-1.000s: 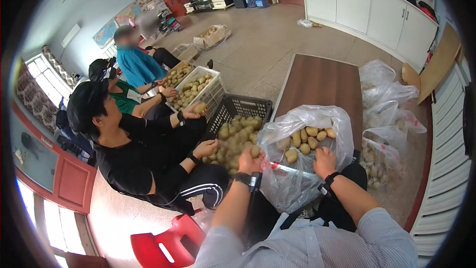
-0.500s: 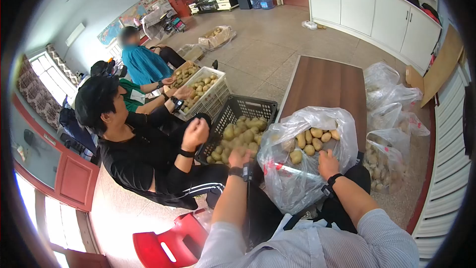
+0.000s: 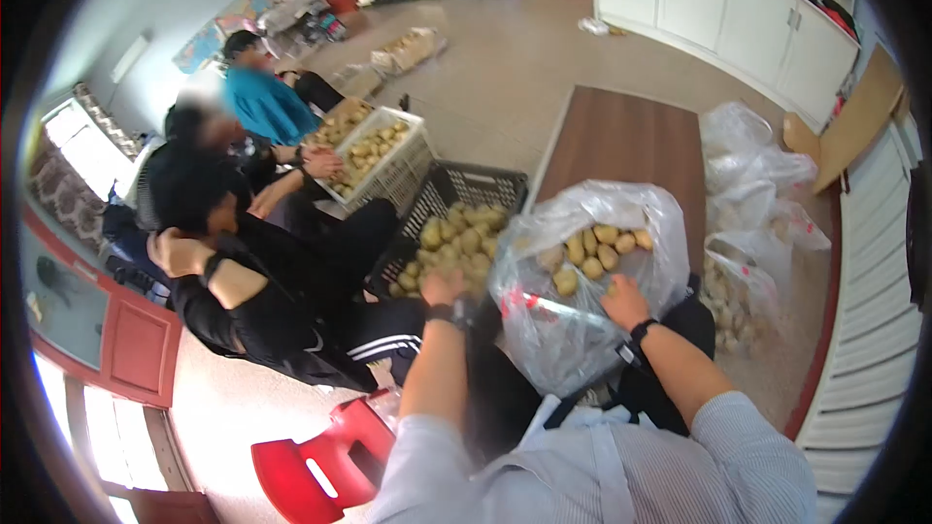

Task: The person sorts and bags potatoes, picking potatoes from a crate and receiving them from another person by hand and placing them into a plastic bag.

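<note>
My left hand [image 3: 444, 285] reaches over the near edge of a dark plastic crate [image 3: 482, 178] and touches the potatoes [image 3: 464, 233] in it; motion smears its fingers. A clear plastic bag [image 3: 553, 349] stands open in front of me, between my legs and against a brown table. Several potatoes [image 3: 590, 247] lie inside its mouth. At the right front of that mouth, my right hand [image 3: 624, 301] is closed on the bag's plastic, its fingertips partly hidden.
The brown tabletop [image 3: 621, 141] lies beyond the bag. Filled plastic bags [image 3: 743, 277] stand on the floor at the right. Co-workers sit at the left, the nearest with a hand [image 3: 180, 254] at the head. A white crate [image 3: 396, 160] of potatoes and a red stool [image 3: 325, 466] are nearby.
My left hand has shifted slightly left over the dark crate. My right hand stays at the bag. The nearest co-worker's raised hand has gone from near the crate to the head. The view has tilted slightly.
</note>
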Demonstrator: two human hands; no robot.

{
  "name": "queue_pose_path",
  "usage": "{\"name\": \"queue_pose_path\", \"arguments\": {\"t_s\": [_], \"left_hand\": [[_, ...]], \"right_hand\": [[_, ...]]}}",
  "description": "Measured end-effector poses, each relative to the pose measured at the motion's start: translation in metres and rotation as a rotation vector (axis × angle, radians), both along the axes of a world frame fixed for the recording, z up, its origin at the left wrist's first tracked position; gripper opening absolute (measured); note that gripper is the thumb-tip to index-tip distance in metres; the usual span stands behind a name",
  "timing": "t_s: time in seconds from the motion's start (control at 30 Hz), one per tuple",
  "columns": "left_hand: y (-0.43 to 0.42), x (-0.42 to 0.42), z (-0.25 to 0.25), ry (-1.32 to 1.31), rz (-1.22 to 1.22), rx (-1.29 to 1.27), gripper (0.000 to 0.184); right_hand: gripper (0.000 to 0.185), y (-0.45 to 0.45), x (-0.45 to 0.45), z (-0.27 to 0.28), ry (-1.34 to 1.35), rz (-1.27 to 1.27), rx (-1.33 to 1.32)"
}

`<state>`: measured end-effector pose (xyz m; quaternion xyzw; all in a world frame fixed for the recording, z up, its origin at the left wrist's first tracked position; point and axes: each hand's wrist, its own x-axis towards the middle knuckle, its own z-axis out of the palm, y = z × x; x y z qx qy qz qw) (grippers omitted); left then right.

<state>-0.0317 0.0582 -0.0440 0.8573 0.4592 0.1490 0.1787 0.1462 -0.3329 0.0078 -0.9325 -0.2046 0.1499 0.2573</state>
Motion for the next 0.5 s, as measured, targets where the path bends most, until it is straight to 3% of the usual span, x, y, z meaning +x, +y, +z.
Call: {"name": "queue_pose_path", "arguments": {"t_s": [0.03, 0.07, 0.1, 0.13, 0.17, 0.2, 0.27, 0.3, 0.37, 0.4, 0.43, 0.47, 0.5], "left_hand": [[-0.001, 0.000, 0.014, 0.044, -0.007, -0.140, 0.073], [0.013, 0.002, -0.019, 0.015, 0.026, -0.013, 0.071], [-0.007, 0.001, 0.008, -0.111, 0.072, -0.143, 0.068], [0.022, -0.002, -0.042, -0.323, -0.026, -0.040, 0.061], [0.010, -0.007, -0.017, -0.186, -0.023, 0.003, 0.053], [0.003, -0.003, -0.022, -0.165, -0.008, -0.016, 0.053], [0.002, 0.003, -0.023, -0.373, 0.044, -0.167, 0.045], [0.000, 0.000, -0.023, -0.328, 0.005, 0.027, 0.038], [-0.025, -0.004, 0.020, -0.196, -0.042, 0.130, 0.034], [0.039, 0.014, -0.121, -0.356, -0.099, 0.213, 0.035], [-0.006, 0.010, -0.041, -0.318, -0.079, -0.076, 0.033], [-0.024, 0.014, 0.000, -0.324, -0.070, -0.071, 0.033], [-0.037, 0.022, 0.029, -0.853, 0.243, -0.725, 0.034]], "right_hand": [[0.047, -0.002, 0.004, -0.008, -0.002, 0.002, 0.027], [0.047, -0.002, 0.003, -0.007, 0.000, -0.012, 0.038], [0.047, -0.003, 0.004, -0.009, 0.001, -0.022, 0.047], [0.047, -0.004, 0.011, -0.023, -0.025, -0.001, 0.098], [0.046, -0.007, 0.015, -0.039, -0.047, 0.031, 0.155], [0.046, -0.012, 0.014, -0.040, -0.025, 0.043, 0.136], [0.044, -0.006, 0.015, -0.036, 0.127, -0.042, 0.255], [0.043, -0.009, 0.018, -0.044, 0.179, -0.031, 0.311], [0.041, -0.005, 0.015, -0.038, 0.405, -0.100, 0.433], [0.040, -0.004, 0.008, -0.017, 0.572, -0.195, 0.490], [0.040, 0.001, 0.004, -0.012, 0.581, -0.171, 0.488], [0.039, 0.000, 0.003, -0.007, 0.704, -0.233, 0.561], [0.037, -0.001, 0.006, -0.002, 0.822, -0.304, 0.633]]}}
